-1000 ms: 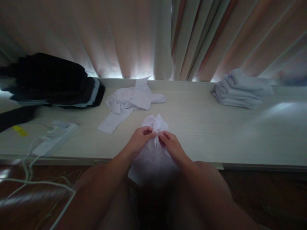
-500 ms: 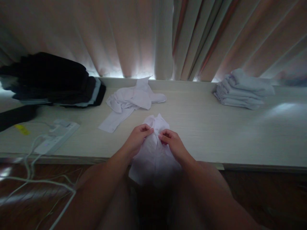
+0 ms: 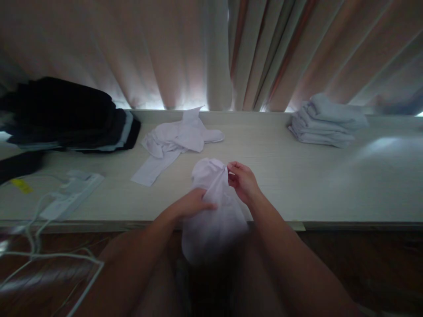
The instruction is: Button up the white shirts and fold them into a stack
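A white shirt (image 3: 214, 224) hangs over the table's near edge toward my lap, its upper part on the tabletop. My right hand (image 3: 243, 180) pinches its upper right edge between thumb and fingertips. Lower on the left side, my left hand (image 3: 196, 203) grips the cloth, thumb on top and the other fingers hidden by fabric. Just beyond lies a second white garment (image 3: 178, 137), crumpled, with a sleeve-like strip stretched toward the front left.
A stack of dark folded clothes (image 3: 66, 116) stands at the back left, a pile of white folded clothes (image 3: 324, 121) at the back right. A power strip (image 3: 72, 196) with white cables (image 3: 36, 237) lies front left. Curtains (image 3: 178, 53) hang behind the table (image 3: 280, 185).
Both hands were pinching the shirt together at its top centre. My left hand has moved down onto the cloth; my right hand has gone slightly up and right, still pinching.
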Available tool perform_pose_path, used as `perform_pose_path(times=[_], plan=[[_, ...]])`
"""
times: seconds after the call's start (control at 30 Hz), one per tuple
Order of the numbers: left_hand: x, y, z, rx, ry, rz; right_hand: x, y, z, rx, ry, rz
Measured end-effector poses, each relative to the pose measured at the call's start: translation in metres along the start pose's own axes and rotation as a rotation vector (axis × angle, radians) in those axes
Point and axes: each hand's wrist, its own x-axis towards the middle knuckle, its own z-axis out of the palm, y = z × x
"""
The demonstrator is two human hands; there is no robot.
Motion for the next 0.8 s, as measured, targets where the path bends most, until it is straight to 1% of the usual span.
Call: perform_pose_path(times=[0.1,0.2,0.27,0.33,0.37,0.43,0.47,0.5,0.57,0.67,0.73,0.8], plan=[[0.001,0.004,-0.001,-0.025,0.075,-0.020,0.010,-0.001,-0.001,-0.004,0.031,-0.044],[0.003,0.010,-0.001,-0.081,0.179,-0.062,0.013,0.002,-0.007,-0.115,0.039,-0.088],[0.004,0.014,-0.001,-0.121,0.209,-0.065,0.006,0.004,-0.015,-0.296,0.091,-0.147],[0.005,0.016,-0.001,-0.164,0.230,-0.054,-0.005,0.006,-0.024,-0.564,0.112,-0.185],[0.006,0.017,-0.001,-0.184,0.241,-0.053,-0.011,0.008,-0.029,-0.707,0.083,-0.184],[0.006,0.019,-0.001,-0.221,0.262,-0.062,-0.022,0.011,-0.038,-0.946,-0.020,-0.149],[0.006,0.019,-0.001,-0.240,0.266,-0.068,-0.026,0.014,-0.041,-1.024,-0.056,-0.131],[0.006,0.019,-0.002,-0.256,0.266,-0.079,-0.027,0.017,-0.043,-1.075,-0.063,-0.123],[0.006,0.018,-0.002,-0.270,0.262,-0.117,-0.025,0.024,-0.044,-1.115,-0.021,-0.120],[0.007,0.015,-0.003,-0.282,0.258,-0.165,-0.015,0.033,-0.041,-1.102,0.016,-0.107],[0.007,0.014,-0.005,-0.292,0.256,-0.154,-0.011,0.034,-0.039,-1.080,-0.008,-0.083],[0.006,0.016,-0.006,-0.302,0.255,-0.136,-0.013,0.029,-0.037,-1.050,-0.068,-0.046]])
